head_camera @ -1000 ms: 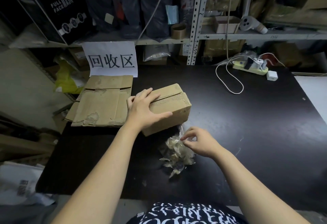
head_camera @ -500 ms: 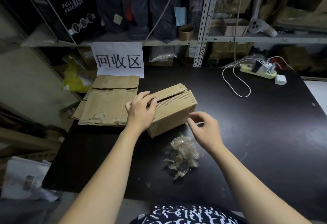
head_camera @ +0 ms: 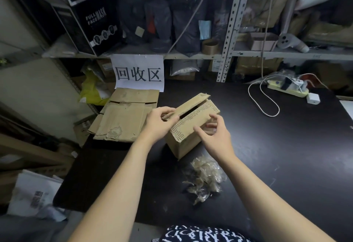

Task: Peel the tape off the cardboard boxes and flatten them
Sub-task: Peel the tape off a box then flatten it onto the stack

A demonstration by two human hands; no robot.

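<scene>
A small brown cardboard box (head_camera: 188, 142) stands on the black table (head_camera: 277, 155), its two top flaps parted with a dark gap between them. My left hand (head_camera: 159, 122) pinches the left flap near its end. Over the right flap, my right hand (head_camera: 214, 134) curls its fingers onto the torn cardboard surface. A crumpled wad of peeled clear tape (head_camera: 204, 176) lies on the table just in front of the box. Flattened cardboard (head_camera: 126, 119) is stacked to the left.
A white paper sign (head_camera: 139, 72) hangs from the shelf above the flattened stack. A power strip (head_camera: 286, 86) with a white cable and an adapter sits at the back right. Shelves behind hold boxes, bags and a tape roll (head_camera: 210, 46).
My right hand left the tape wad and rose onto the box's right flap. My left hand shifted from pressing the box top to pinching the left flap, and the flaps have parted.
</scene>
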